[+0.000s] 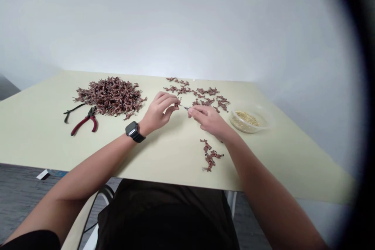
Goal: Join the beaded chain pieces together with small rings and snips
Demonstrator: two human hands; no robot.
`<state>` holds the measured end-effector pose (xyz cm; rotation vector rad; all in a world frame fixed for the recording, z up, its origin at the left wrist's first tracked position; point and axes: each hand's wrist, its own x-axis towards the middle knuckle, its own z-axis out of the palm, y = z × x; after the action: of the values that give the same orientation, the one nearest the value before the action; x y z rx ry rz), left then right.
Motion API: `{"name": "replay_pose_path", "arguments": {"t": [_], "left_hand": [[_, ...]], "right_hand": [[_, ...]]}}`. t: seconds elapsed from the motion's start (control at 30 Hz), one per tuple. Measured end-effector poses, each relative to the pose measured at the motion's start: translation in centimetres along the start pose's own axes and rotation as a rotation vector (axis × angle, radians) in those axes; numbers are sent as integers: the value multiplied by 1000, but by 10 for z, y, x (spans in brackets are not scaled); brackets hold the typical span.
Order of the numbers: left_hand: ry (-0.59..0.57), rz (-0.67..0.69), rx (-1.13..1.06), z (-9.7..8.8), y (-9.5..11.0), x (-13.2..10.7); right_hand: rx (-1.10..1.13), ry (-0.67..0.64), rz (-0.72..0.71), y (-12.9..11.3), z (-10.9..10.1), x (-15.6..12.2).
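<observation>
- Far left: red-handled pliers [84, 123], glossy grips and dark steel nose, lying flat on a matte, pale green tabletop [164, 160], just beside a thin black strip [73, 111].
- Next along: a loose heap of reddish-brown beaded sprigs [110, 95], knobbly and spiky, tangled together. Risk of snagging and spilling from a brushing forearm.
- On the left wrist: a black smartwatch [134, 131], its hard square case a possible catch on stray sprigs.
- Left hand [158, 111]: fingers curled, thumb and forefinger pinching a small reddish-brown sprig [177, 103]. Too small for a sure view of the grip; a light pinch could let it drop.
- Right hand [209, 119]: fingertips pressed together on a thin metal pin [185, 107], its end at the sprig. Sharp point, so a slip could mean a pricked finger.
- Behind the hands: scattered sprigs [205, 95], loosely spaced.
- Nearer the table edge: a small cluster of sprigs [209, 155], close to the right forearm, easily knocked.
- Far right: a clear plastic bowl [249, 119] holding pale grains [247, 118], light enough to tip if bumped.
</observation>
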<state>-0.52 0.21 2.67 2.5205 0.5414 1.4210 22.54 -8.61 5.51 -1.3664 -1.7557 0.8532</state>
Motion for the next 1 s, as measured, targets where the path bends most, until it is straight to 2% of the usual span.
{"name": "replay_pose_path", "arguments": {"t": [0.07, 0.13, 0.27, 0.43, 0.77, 0.9, 1.0], "left_hand": [[27, -235, -264, 8, 6, 0], [2, -388, -506, 14, 10, 0], [-75, -493, -747, 15, 10, 0], [-148, -512, -818, 13, 11, 1], [-188, -533, -823, 14, 13, 0], [-161, -481, -731, 16, 10, -1], [-107, -416, -555, 16, 9, -3]], "right_hand": [[-136, 160, -96, 4, 1, 2], [-276, 276, -173, 9, -1, 4], [-433, 320, -311, 17, -6, 6], [-473, 278, -326, 16, -9, 4], [-473, 227, -304, 11, -10, 1], [-429, 196, -267, 5, -9, 0], [-360, 166, -197, 3, -7, -1]]}}
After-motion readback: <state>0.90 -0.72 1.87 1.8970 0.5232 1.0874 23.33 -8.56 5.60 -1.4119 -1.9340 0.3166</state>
